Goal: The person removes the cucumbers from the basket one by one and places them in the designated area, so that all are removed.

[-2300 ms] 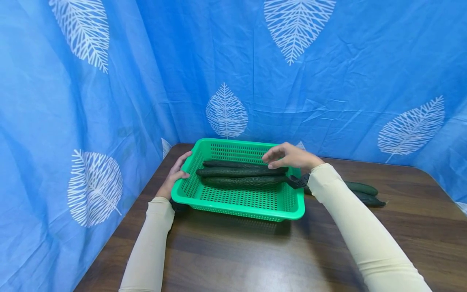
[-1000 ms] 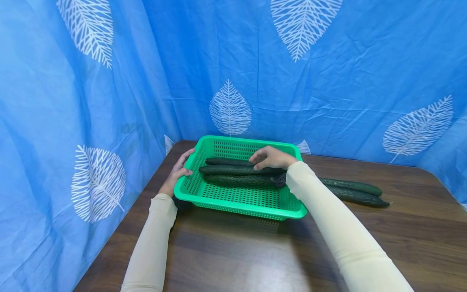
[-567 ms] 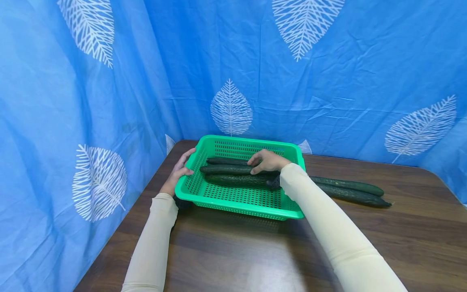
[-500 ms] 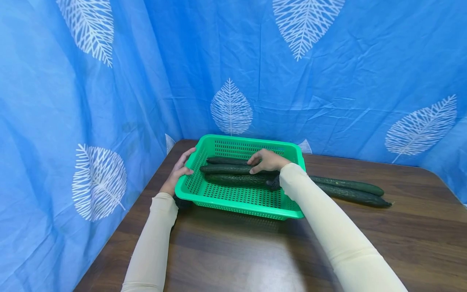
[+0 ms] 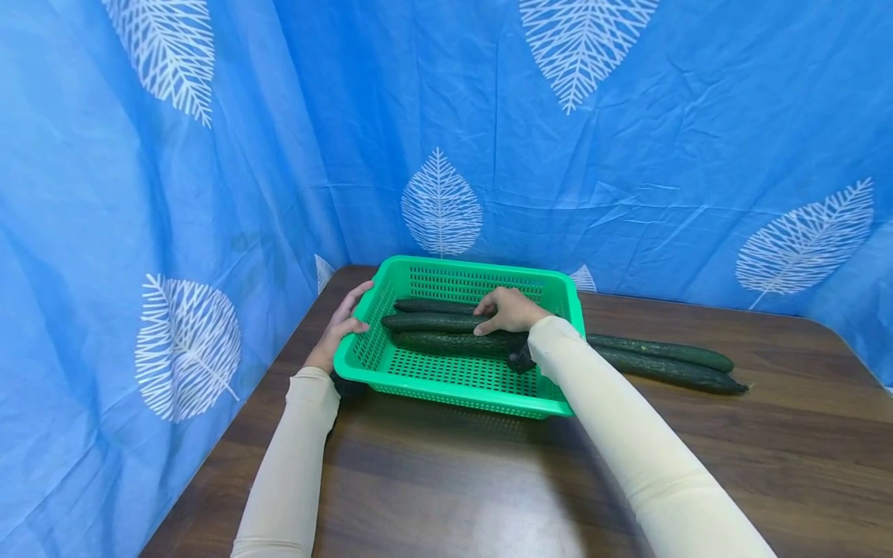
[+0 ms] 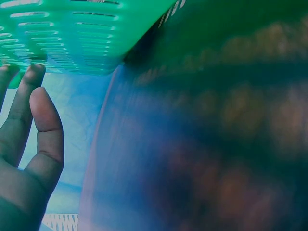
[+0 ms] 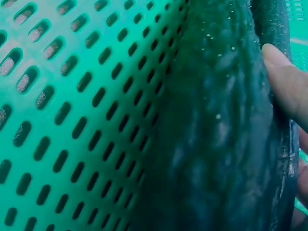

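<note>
A green perforated plastic basket [image 5: 453, 394] stands on the table, with three long dark cucumbers lying side by side across it. At the basket's left end, my left hand [image 5: 336, 329] holds the rim, thumb over the edge; the left wrist view shows fingertips [image 6: 34, 74] against the slotted wall. My right hand [image 5: 512, 311] is down inside the basket and grips the middle cucumber [image 5: 432, 322], thumb on its near side and fingers over the far side. The nearest cucumber [image 5: 446, 343] and the farthest one [image 5: 429, 306] flank it. My right hand and wrist cover their right ends.
Two more cucumbers lie together on the brown wooden table [image 5: 432, 480] right of the basket: the far one [image 5: 670, 353] and the near one [image 5: 663, 370]. My right forearm hides their left ends. A blue curtain [image 5: 628, 155] with white leaf prints hangs behind and left.
My right hand has moved left and down from above the basket's right side onto the middle cucumber and closed on it. My left hand has stayed at the rim.
</note>
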The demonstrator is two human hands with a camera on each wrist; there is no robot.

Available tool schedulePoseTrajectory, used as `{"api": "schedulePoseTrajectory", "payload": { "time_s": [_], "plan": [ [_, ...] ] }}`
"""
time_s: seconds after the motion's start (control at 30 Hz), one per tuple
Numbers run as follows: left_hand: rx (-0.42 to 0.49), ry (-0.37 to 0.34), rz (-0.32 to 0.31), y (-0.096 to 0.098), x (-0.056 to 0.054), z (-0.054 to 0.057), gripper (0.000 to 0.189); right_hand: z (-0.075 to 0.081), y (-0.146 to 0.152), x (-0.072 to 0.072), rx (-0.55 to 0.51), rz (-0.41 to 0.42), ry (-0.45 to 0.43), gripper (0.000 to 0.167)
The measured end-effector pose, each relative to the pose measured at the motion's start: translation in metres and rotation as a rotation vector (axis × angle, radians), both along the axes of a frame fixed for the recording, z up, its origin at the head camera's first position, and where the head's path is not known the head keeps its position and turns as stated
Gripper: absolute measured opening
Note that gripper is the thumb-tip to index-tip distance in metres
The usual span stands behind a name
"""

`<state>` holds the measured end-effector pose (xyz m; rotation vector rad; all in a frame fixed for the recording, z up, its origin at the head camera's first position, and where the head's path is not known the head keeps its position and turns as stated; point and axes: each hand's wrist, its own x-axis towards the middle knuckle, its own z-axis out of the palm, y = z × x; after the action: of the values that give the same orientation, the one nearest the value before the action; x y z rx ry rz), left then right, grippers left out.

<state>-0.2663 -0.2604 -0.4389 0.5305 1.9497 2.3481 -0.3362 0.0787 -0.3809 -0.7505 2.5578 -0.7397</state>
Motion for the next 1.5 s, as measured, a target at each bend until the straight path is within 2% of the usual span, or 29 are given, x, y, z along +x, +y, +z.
{"api": "schedulePoseTrajectory", "payload": {
  "time_s": [0.27, 0.47, 0.73, 1.0, 1.23, 1.5],
  "plan": [
    [-0.002, -0.008, -0.001, -0.001, 0.001, 0.002, 0.087, -0.002, 0.001, -0.002, -0.005, 0.048, 0.030, 0.042],
    [-0.005, -0.003, -0.008, -0.003, 0.001, 0.001, 0.087, 0.001, 0.000, -0.003, -0.046, 0.067, 0.058, 0.042],
    [0.001, 0.000, 0.014, -0.004, 0.002, 0.001, 0.086, 0.006, 0.001, -0.001, -0.094, 0.051, 0.078, 0.041],
    [-0.014, -0.029, 0.009, -0.003, 0.003, 0.002, 0.087, 0.012, 0.001, 0.000, -0.117, 0.012, 0.095, 0.044],
    [-0.035, -0.036, 0.006, -0.002, 0.000, 0.001, 0.088, 0.021, 0.003, 0.005, -0.130, 0.021, 0.177, 0.041],
    [-0.018, -0.039, 0.002, -0.002, 0.000, 0.000, 0.088, 0.037, 0.003, 0.016, -0.156, 0.038, 0.253, 0.040]
  ]
}}
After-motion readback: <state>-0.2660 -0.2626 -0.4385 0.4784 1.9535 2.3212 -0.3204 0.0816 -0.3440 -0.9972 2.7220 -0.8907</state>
